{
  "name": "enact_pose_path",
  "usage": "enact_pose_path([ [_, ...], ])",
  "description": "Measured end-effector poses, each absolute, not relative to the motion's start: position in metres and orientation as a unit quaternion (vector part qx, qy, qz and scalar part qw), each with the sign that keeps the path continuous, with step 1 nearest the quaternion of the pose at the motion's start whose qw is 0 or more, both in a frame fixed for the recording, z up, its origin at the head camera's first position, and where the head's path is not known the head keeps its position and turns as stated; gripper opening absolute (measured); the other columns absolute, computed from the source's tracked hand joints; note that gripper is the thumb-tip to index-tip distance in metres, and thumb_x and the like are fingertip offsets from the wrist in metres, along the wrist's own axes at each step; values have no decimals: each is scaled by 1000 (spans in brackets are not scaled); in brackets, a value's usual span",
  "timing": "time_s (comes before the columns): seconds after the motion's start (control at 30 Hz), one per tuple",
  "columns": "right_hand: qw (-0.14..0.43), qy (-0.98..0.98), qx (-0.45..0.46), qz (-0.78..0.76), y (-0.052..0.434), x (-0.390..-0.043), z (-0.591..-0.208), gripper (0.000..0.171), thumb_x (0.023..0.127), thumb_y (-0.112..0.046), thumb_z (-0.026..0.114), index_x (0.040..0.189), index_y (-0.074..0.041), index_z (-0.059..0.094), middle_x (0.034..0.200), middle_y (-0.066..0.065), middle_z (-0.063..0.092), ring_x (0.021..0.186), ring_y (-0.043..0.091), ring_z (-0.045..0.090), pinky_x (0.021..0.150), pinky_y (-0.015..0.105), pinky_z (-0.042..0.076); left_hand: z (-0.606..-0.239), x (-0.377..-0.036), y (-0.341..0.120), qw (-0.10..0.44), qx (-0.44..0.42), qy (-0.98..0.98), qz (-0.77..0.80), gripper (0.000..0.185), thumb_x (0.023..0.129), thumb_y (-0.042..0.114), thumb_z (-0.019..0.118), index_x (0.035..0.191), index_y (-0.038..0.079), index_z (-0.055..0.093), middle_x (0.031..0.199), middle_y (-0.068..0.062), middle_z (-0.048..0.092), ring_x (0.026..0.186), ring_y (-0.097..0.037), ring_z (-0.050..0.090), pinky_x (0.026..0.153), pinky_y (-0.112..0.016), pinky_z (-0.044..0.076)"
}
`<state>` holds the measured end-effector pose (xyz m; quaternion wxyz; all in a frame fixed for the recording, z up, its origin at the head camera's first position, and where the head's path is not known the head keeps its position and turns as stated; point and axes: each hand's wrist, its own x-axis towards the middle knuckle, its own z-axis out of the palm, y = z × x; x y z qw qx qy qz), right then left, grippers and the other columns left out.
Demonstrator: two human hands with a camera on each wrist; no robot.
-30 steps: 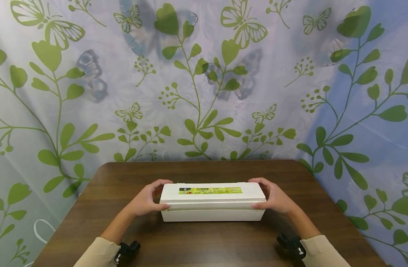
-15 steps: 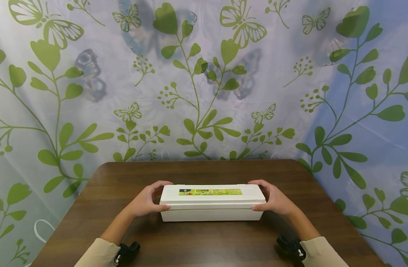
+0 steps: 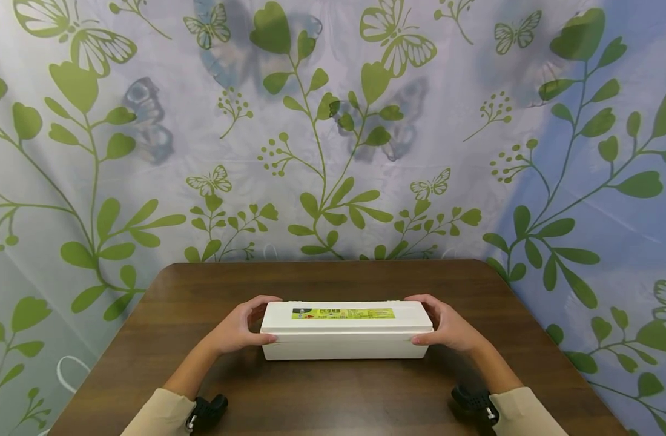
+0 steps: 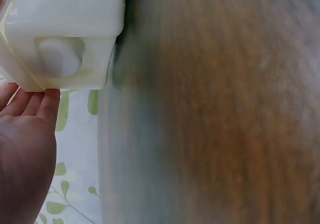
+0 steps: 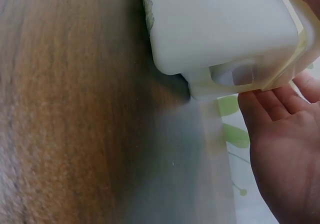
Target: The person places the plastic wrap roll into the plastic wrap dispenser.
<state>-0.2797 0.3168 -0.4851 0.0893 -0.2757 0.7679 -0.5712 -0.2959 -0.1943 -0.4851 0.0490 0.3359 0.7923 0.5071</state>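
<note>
A long white cling film dispenser (image 3: 344,348) with a yellow-green label (image 3: 344,313) on its lid (image 3: 409,321) sits on the brown table, its lid down. My left hand (image 3: 237,324) grips its left end, thumb on the front and fingers round the back. At the right end my right hand (image 3: 450,324) holds it the same way. Both wrist views show the dispenser's end walls, each with a round piece in a recess; fingers of the left hand (image 4: 25,144) and right hand (image 5: 290,149) touch the far side. What lies inside is hidden.
The brown wooden table (image 3: 333,399) has rounded far corners. Behind it hangs a curtain (image 3: 333,151) printed with green leaves and butterflies. A white cord loop (image 3: 66,372) shows beyond the table's left edge. Black straps (image 3: 207,412) are on both wrists.
The lid has sunk slightly, and the gap along the dispenser's front has narrowed. Both hands keep their hold on the ends and have hardly moved.
</note>
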Motion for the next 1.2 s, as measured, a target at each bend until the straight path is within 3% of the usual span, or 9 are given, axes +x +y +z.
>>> enact_pose_path([
  [0.43, 96, 783, -240, -565, 315, -277, -487, 79, 79, -5, 85, 147, -6, 44, 134, 14, 57, 110, 19, 63, 85, 37, 60, -490, -296, -195, 58, 328, 787, 519, 69, 83, 19, 85, 143, 13, 51, 139, -9, 59, 125, -11, 59, 106, -14, 43],
  [0.93, 76, 756, -262, -595, 315, -275, -494, 79, 80, 3, 82, 148, 0, 42, 131, 8, 60, 108, 15, 65, 82, 37, 61, -488, -294, -196, 59, 315, 790, 522, 68, 83, 20, 85, 142, 16, 52, 140, -7, 59, 129, -24, 56, 107, -13, 41],
  [1.2, 81, 752, -272, -595, 317, -275, -496, 80, 80, 2, 81, 148, 1, 39, 133, 9, 58, 109, 16, 64, 83, 38, 61, -488, -293, -197, 78, 322, 778, 534, 72, 83, 16, 85, 145, 13, 48, 143, -10, 55, 129, -9, 55, 107, -12, 40],
])
